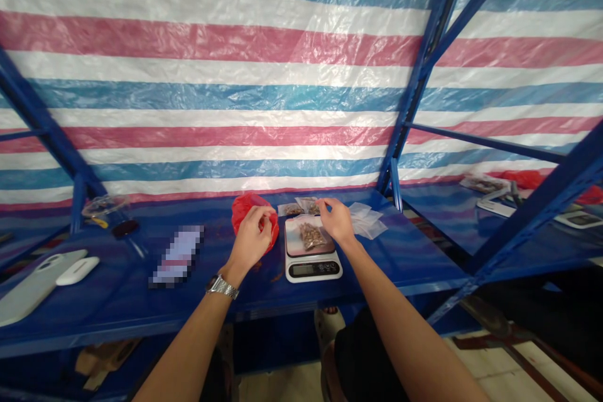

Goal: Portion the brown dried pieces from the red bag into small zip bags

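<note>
My left hand (255, 233), a metal watch (223, 286) on its wrist, is over an open red plastic bag (241, 208). Its fingers are curled in a pinch, and I cannot make out what is in them. A white digital kitchen scale (314, 270) stands before me. On its plate lies a small clear plastic bag (312, 237) of brown pellet-like pieces. Beside the plate's right edge is my right hand (336, 221), thumb and fingertips closed together; whether they grip the bag's top edge is unclear. Behind the scale lie filled small bags (291, 209).
Flat clear bags (367, 221) lie right of the scale. Leftward are a phone with a blurred screen (179, 255), a clear plastic cup (107, 210), a pale phone (38, 289) and a white earbud case (78, 271). Blue posts (414, 100) flank the blue shelf (400, 264).
</note>
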`<state>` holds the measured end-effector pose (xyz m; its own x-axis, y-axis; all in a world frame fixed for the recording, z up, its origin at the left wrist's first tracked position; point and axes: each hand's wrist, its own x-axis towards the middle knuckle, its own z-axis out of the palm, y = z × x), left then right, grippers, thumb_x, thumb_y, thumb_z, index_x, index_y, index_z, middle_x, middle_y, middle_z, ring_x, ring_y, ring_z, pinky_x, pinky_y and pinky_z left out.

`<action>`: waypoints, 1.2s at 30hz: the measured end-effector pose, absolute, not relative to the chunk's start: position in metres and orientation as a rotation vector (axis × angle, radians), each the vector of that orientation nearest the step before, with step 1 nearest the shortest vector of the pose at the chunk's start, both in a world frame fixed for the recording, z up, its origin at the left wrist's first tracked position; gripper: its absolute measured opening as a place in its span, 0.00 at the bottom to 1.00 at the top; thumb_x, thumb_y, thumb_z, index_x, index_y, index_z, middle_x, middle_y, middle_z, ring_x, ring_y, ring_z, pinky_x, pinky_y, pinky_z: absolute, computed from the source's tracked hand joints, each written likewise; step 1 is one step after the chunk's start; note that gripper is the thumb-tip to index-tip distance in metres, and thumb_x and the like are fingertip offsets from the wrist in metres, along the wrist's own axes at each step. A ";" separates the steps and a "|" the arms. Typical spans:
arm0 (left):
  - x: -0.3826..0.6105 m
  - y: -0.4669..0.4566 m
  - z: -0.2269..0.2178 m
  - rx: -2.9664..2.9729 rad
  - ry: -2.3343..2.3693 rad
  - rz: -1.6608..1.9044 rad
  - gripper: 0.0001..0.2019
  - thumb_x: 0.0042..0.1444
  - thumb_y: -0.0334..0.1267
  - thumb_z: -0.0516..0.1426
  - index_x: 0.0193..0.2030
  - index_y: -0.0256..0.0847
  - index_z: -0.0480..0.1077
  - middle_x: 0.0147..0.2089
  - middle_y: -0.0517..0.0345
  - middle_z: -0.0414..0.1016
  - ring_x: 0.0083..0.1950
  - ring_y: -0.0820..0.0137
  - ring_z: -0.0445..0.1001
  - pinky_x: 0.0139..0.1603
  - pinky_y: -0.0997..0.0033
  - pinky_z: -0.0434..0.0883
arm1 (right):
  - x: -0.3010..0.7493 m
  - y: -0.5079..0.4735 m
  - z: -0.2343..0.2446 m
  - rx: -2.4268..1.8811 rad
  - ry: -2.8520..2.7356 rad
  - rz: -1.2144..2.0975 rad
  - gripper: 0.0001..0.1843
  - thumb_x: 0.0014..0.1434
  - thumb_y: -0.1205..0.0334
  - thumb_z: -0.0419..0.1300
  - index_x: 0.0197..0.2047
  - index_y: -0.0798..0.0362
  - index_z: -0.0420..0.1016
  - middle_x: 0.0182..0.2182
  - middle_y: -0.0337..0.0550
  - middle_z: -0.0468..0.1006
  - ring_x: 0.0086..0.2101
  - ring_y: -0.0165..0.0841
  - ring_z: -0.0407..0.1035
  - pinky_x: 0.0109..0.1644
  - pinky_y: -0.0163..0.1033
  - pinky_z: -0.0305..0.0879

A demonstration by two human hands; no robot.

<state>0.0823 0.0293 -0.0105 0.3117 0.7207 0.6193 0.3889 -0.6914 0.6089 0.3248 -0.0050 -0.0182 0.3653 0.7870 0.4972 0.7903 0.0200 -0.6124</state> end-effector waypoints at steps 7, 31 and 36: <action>0.069 0.027 -0.006 2.233 1.039 1.344 0.12 0.64 0.32 0.51 0.45 0.44 0.75 0.46 0.54 0.78 0.47 0.65 0.77 0.48 0.65 0.73 | 0.318 -0.009 -0.011 -1.874 -1.523 -0.053 0.22 0.71 0.52 0.50 0.43 0.51 0.85 0.41 0.50 0.84 0.43 0.41 0.77 0.47 0.39 0.67; 0.082 0.016 -0.002 2.180 1.090 1.369 0.12 0.63 0.29 0.50 0.40 0.44 0.75 0.43 0.55 0.79 0.45 0.64 0.77 0.50 0.63 0.72 | 0.332 -0.010 -0.020 -1.895 -1.626 0.119 0.12 0.63 0.59 0.58 0.36 0.49 0.84 0.40 0.46 0.84 0.44 0.42 0.76 0.51 0.42 0.66; 0.108 -0.009 -0.010 2.022 1.154 1.363 0.10 0.62 0.30 0.52 0.41 0.44 0.74 0.43 0.53 0.81 0.46 0.62 0.78 0.51 0.61 0.72 | 0.328 -0.005 -0.023 -1.795 -1.609 0.199 0.15 0.66 0.61 0.53 0.40 0.52 0.81 0.41 0.45 0.85 0.42 0.38 0.77 0.49 0.39 0.69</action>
<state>0.1082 -0.0092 -0.0100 0.1661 0.8270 0.5371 0.3930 -0.5551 0.7331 0.3277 -0.0049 -0.0228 0.2138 0.9183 0.3333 0.8096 0.0244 -0.5865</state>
